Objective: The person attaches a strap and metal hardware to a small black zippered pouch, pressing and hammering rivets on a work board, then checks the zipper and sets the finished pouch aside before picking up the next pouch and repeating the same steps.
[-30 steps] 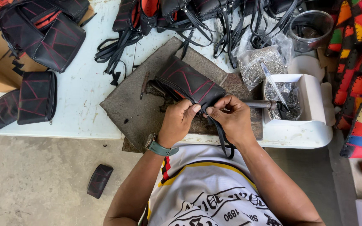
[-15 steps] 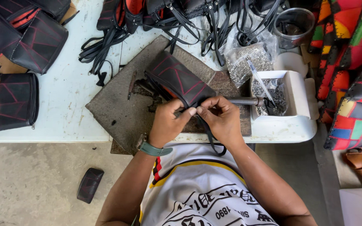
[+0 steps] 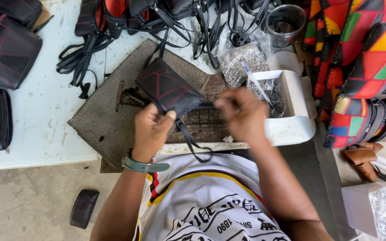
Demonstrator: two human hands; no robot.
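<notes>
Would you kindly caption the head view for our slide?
Both hands, left hand and right hand, grip a black red-stitched leather pouch over a grey mat.

Pouch [image 3: 168, 88]: black leather, matt, red stitching. Strap [image 3: 188, 138]: thin black leather. Pad [image 3: 108, 120]: grey, rough, worn. Table [image 3: 45, 111]: white, scuffed. Tray [image 3: 291, 127]: white glossy plastic. Bag [image 3: 242, 58]: clear plastic, shiny metal bits. Bags [image 3: 367, 58]: patchwork leather, slight sheen.

A black leather pouch [image 3: 168, 88] stitched with red lines was seen on a grey mat [image 3: 108, 120], a white table [image 3: 45, 111] lay beneath, a green wristband [image 3: 141, 165] was worn, and bags [image 3: 362, 67] were patched in red, yellow, green and orange.
</notes>
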